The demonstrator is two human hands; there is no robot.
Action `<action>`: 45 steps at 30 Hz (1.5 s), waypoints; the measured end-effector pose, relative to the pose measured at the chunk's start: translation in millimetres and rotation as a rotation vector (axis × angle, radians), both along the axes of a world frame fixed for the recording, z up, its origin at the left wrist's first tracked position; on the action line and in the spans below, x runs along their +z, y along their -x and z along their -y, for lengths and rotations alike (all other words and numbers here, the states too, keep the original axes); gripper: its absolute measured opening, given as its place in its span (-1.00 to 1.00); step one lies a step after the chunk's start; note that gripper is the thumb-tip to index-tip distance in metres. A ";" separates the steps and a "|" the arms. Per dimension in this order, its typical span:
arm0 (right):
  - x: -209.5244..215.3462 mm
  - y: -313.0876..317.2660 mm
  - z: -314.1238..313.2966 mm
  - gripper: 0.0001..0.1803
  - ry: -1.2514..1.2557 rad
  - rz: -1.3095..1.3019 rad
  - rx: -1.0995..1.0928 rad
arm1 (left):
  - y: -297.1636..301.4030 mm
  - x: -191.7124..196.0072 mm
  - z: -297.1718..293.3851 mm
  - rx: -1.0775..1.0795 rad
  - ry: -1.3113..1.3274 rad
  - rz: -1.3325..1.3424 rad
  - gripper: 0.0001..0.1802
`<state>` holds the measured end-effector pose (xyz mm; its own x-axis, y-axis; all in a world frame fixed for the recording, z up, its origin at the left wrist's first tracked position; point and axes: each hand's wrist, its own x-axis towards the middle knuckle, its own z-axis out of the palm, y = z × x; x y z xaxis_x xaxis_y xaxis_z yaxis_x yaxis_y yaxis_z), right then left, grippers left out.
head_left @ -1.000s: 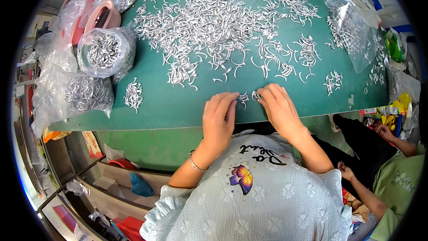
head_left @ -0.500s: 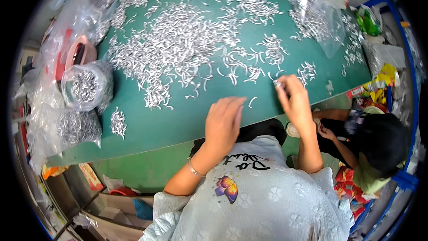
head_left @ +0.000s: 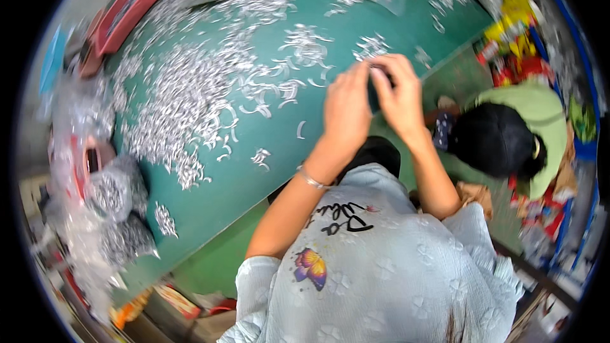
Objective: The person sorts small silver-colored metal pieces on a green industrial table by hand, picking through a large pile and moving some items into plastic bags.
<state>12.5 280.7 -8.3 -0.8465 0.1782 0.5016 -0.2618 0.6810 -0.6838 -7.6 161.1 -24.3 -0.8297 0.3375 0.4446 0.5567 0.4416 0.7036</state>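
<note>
In the head view, both hands met right of the frame's centre, above the green desk (head_left: 267, 171). The left hand (head_left: 346, 111) was raised with fingers curled; the right hand (head_left: 397, 98) curled against it, pinching a small dark part (head_left: 380, 70). Whether the left hand gripped it could not be told. Silver clips (head_left: 190, 101) lay piled at upper left.

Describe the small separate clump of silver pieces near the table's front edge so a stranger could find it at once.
Start at the green table and follow its near edge leftward toward the clear bags of silver pieces. Just right of those bags sits a small clump of silver pieces. Unlike the big scattered pile farther up, it lies alone on bare green, far from both hands.
</note>
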 end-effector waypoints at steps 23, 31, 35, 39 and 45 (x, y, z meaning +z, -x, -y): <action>2.6 -21.1 80.7 -0.76 -0.289 -0.041 0.519 | -93.8 10.0 175.7 0.420 0.060 0.009 -0.69; -8.2 9.6 70.8 -0.77 -0.496 -0.032 0.371 | -150.8 -11.5 159.3 0.023 -0.818 1.069 -0.70; 2.7 -4.5 134.0 -0.73 -0.264 0.055 0.751 | -143.0 -42.3 149.3 -0.052 -1.488 1.474 -0.52; -14.6 -14.1 153.2 -0.74 -0.284 0.165 0.882 | -133.0 -62.7 153.2 -0.280 -1.896 1.546 -0.45; -1.1 -54.6 131.9 -0.78 -0.417 0.254 1.138 | -139.0 -87.1 155.5 -0.521 -2.256 1.360 -0.57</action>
<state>67.1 148.8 -9.5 -0.4972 -0.8558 0.1424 -0.7384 0.3313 -0.5874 131.4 5.5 -111.4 -0.8470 0.5206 -0.1079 -0.4477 -0.8078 -0.3835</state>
